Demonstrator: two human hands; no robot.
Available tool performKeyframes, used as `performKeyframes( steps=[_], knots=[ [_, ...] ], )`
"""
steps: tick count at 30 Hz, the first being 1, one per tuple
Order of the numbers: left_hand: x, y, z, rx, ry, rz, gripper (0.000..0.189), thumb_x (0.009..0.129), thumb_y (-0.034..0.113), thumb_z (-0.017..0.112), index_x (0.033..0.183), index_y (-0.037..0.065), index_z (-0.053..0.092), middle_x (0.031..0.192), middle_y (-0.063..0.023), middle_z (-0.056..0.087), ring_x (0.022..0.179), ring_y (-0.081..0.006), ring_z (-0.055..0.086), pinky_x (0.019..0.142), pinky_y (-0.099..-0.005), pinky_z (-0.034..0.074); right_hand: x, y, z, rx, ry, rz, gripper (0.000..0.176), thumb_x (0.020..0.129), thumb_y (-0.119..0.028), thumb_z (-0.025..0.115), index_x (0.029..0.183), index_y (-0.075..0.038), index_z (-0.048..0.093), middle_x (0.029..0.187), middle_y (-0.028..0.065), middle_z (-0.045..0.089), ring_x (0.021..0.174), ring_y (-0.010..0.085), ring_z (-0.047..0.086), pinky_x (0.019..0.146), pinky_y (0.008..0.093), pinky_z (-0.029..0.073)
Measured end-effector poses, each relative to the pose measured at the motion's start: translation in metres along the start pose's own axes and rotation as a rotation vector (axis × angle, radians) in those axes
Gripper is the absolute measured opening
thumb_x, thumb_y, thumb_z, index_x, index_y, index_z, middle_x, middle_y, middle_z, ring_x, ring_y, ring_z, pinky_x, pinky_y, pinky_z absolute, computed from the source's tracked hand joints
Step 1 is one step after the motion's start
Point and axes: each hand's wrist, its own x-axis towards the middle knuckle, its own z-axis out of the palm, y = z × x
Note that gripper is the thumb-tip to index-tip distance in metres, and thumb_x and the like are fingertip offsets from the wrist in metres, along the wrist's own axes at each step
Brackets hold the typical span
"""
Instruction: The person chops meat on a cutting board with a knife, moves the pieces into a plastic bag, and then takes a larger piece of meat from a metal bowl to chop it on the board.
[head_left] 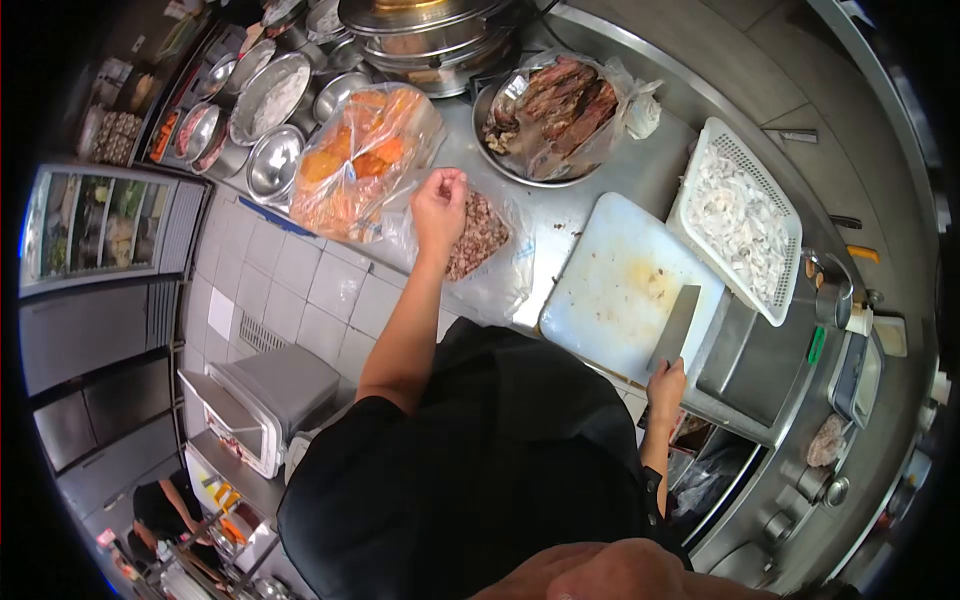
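Note:
My right hand [666,386] is wrapped round the handle of a cleaver [678,328], whose blade lies over the near right part of a white cutting board [615,285]. Dark crumbs and a yellowish stain mark the board. My left hand [438,208] has its fingers curled closed above a clear plastic bag of diced reddish meat [480,238]. Whether anything sits in those fingers is hidden. Just beyond it stands a knotted clear bag of orange pieces [365,160].
A metal bowl [545,183] holds dark cooked meat in plastic. On the right, a white perforated basket [790,215] of pale strips sits beside a sink [755,375]. Steel bowls [275,165] and a stacked steamer [430,50] line the far side. Another person [165,510] works at lower left.

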Motion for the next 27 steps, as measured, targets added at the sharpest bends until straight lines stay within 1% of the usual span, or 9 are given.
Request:
performKeyframes(
  steps=[5, 9, 10, 13, 15, 18, 21, 24, 27],
  knots=[
    [0.041, 0.047, 0.026, 0.041, -0.230, 0.098, 0.011, 0.097, 0.009, 0.078, 0.101, -0.002, 0.075, 0.078, -0.0074, 0.075, 0.067, -0.0106, 0.067, 0.064, -0.0284, 0.055, 0.004, 0.001, 0.011, 0.004, 0.026, 0.053, 0.026, 0.106, -0.020, 0.061, 0.106, 0.006, 0.060, 0.093, 0.0361, 0.072, 0.094, 0.0573, 0.070, 0.079, 0.0628, 0.054],
    [0.073, 0.066, 0.062, 0.184, -0.478, 0.124, 0.017, 0.098, 0.011, 0.075, 0.110, 0.000, 0.077, 0.095, -0.0148, 0.081, 0.084, -0.0229, 0.078, 0.078, -0.0358, 0.061, 0.004, 0.000, 0.009, -0.023, 0.021, 0.076, 0.029, 0.107, -0.023, 0.060, 0.109, 0.006, 0.060, 0.095, 0.0357, 0.073, 0.095, 0.0568, 0.070, 0.081, 0.0629, 0.055],
    [0.078, 0.067, 0.076, 0.144, -0.521, 0.133, 0.018, 0.097, 0.011, 0.072, 0.112, 0.001, 0.078, 0.102, -0.0183, 0.081, 0.092, -0.0322, 0.079, 0.083, -0.0396, 0.062, 0.004, -0.002, 0.007, -0.053, 0.005, 0.090, 0.029, 0.107, -0.023, 0.060, 0.110, 0.006, 0.061, 0.096, 0.0354, 0.074, 0.095, 0.0565, 0.071, 0.082, 0.0628, 0.055],
    [0.091, 0.077, 0.122, 0.176, -0.663, 0.143, 0.023, 0.098, 0.012, 0.070, 0.118, 0.003, 0.077, 0.106, -0.0186, 0.081, 0.101, -0.0359, 0.078, 0.094, -0.0425, 0.060, 0.003, -0.011, 0.003, -0.079, 0.006, 0.113, 0.029, 0.107, -0.023, 0.059, 0.112, 0.006, 0.061, 0.096, 0.0355, 0.074, 0.094, 0.0564, 0.071, 0.082, 0.0634, 0.055],
    [0.099, 0.066, 0.161, 0.296, -0.692, 0.201, 0.036, 0.100, 0.020, 0.067, 0.132, 0.005, 0.071, 0.134, -0.0220, 0.072, 0.121, -0.0409, 0.070, 0.113, -0.0481, 0.050, 0.005, -0.014, 0.004, -0.089, 0.008, 0.121, 0.030, 0.107, -0.022, 0.059, 0.113, 0.007, 0.061, 0.097, 0.0364, 0.073, 0.096, 0.0563, 0.071, 0.082, 0.0627, 0.055],
    [0.106, 0.051, 0.215, 0.443, -0.630, 0.311, 0.045, 0.097, 0.027, 0.070, 0.135, 0.002, 0.067, 0.142, -0.0252, 0.066, 0.118, -0.0431, 0.071, 0.109, -0.0494, 0.054, 0.003, -0.020, 0.002, -0.097, -0.001, 0.142, 0.031, 0.107, -0.021, 0.059, 0.114, 0.008, 0.061, 0.098, 0.0374, 0.072, 0.096, 0.0563, 0.070, 0.082, 0.0624, 0.055],
    [0.105, 0.069, 0.237, 0.702, -0.812, 0.152, 0.060, 0.094, 0.032, 0.073, 0.142, -0.001, 0.059, 0.142, -0.0280, 0.064, 0.117, -0.0433, 0.072, 0.104, -0.0503, 0.057, 0.003, -0.032, -0.001, -0.117, -0.012, 0.162, 0.031, 0.107, -0.021, 0.059, 0.116, 0.009, 0.061, 0.098, 0.0373, 0.072, 0.096, 0.0567, 0.070, 0.083, 0.0631, 0.055],
    [0.100, 0.071, 0.239, 0.747, -0.734, 0.149, 0.071, 0.090, 0.031, 0.074, 0.148, -0.001, 0.050, 0.125, -0.0276, 0.072, 0.112, -0.0419, 0.075, 0.098, -0.0493, 0.059, 0.003, -0.038, -0.003, -0.137, -0.028, 0.180, 0.030, 0.106, -0.020, 0.059, 0.117, 0.008, 0.060, 0.098, 0.0370, 0.073, 0.096, 0.0571, 0.070, 0.084, 0.0634, 0.055],
    [0.110, 0.082, 0.230, 0.684, -0.746, 0.046, 0.063, 0.091, 0.033, 0.071, 0.142, -0.001, 0.056, 0.118, -0.0279, 0.075, 0.113, -0.0435, 0.074, 0.100, -0.0508, 0.058, 0.003, -0.037, -0.002, -0.128, -0.043, 0.202, 0.029, 0.106, -0.020, 0.060, 0.117, 0.008, 0.060, 0.098, 0.0368, 0.073, 0.097, 0.0572, 0.070, 0.084, 0.0632, 0.055]
  ],
)
